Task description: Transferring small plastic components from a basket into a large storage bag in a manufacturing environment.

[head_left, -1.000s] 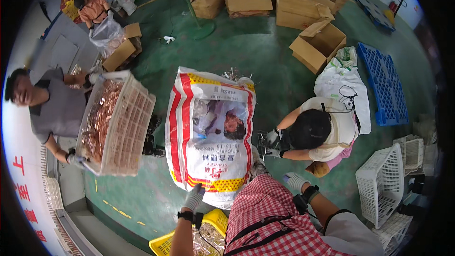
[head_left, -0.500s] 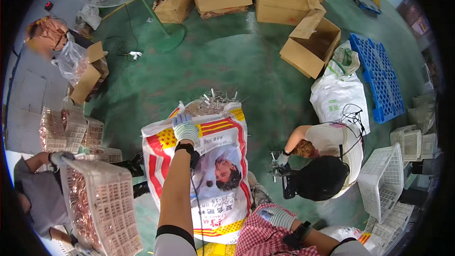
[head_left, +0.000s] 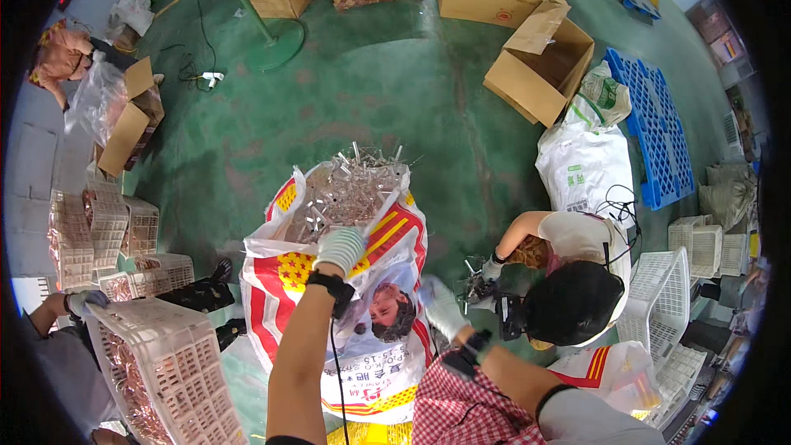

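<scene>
A white woven sack point(head_left: 268, 301) with red and yellow print stands in front of me. Its wide mouth is full of thin, shiny wire-like pieces with clear and silvery bits point(head_left: 350, 189). My left hand point(head_left: 340, 249), in a striped glove, is closed on the near rim of the sack, its fingertips hidden behind the fabric. My right hand point(head_left: 443, 309), gloved too, hovers by the right side of the sack, above the red checked cloth point(head_left: 470, 400) on my lap. Motion blurs its fingers, so their grip cannot be told.
At left a co-worker's gloved hand point(head_left: 86, 302) holds a white crate point(head_left: 177, 363) of coppery pieces. To the right another person point(head_left: 573, 305) bends over small metal parts. Cardboard boxes point(head_left: 540, 66), a blue pallet point(head_left: 655, 132), a white sack point(head_left: 581, 169) and a green fan stand point(head_left: 272, 45) surround the floor.
The sack's mouth has come wider open, showing more of the contents. My left hand has moved down with the rim. My right hand has risen from my lap toward the sack.
</scene>
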Available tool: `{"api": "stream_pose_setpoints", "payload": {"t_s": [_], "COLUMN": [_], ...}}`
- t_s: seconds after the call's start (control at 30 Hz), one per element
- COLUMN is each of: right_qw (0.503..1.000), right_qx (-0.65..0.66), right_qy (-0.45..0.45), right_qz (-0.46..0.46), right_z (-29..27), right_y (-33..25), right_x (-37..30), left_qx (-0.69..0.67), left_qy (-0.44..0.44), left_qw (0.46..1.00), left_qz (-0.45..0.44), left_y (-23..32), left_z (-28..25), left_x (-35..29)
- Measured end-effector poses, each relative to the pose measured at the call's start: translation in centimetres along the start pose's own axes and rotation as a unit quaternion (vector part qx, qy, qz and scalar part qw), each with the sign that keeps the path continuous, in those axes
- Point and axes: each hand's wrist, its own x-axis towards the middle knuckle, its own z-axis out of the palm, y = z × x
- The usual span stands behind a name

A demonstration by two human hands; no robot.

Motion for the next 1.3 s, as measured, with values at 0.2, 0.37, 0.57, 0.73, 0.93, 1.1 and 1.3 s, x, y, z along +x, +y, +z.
{"api": "stream_pose_setpoints", "payload": {"t_s": [0.2, 0.37, 0.57, 0.73, 0.93, 1.1, 1.3], "right_qw": [0.977, 0.993, 0.982, 0.893, 0.622, 0.897, 0.991], "right_qx": [-0.045, -0.076, 0.017, -0.41, -0.669, -0.435, -0.125], "right_qy": [0.207, 0.081, 0.0, -0.181, -0.339, -0.064, -0.043], "right_qz": [0.006, 0.047, 0.19, -0.031, -0.224, -0.041, 0.014], "right_z": [0.6, -2.0, -0.6, 0.8, 5.0, 4.5, 0.1], "right_y": [-1.9, -2.0, -3.9, -1.7, 0.7, 6.1, 7.8], "right_x": [12.9, 19.7, 23.5, 28.0, 28.0, 26.0, 22.0], "left_qx": [0.021, -0.053, -0.094, -0.094, -0.004, -0.081, -0.093], "left_qy": [0.09, 0.109, 0.073, 0.148, 0.171, 0.165, 0.05], "left_qw": [0.992, 0.991, 0.992, 0.984, 0.984, 0.978, 0.991], "left_qz": [0.089, 0.059, -0.048, -0.019, -0.055, -0.095, -0.088], "left_y": [3.4, 5.6, 6.5, 8.0, 9.9, 11.6, 14.2], "left_z": [2.6, 2.0, 3.6, 3.8, 5.1, 6.1, 5.1], "left_x": [-6.6, -11.6, -17.2, -21.1, -26.5, -29.3, -35.4]}}
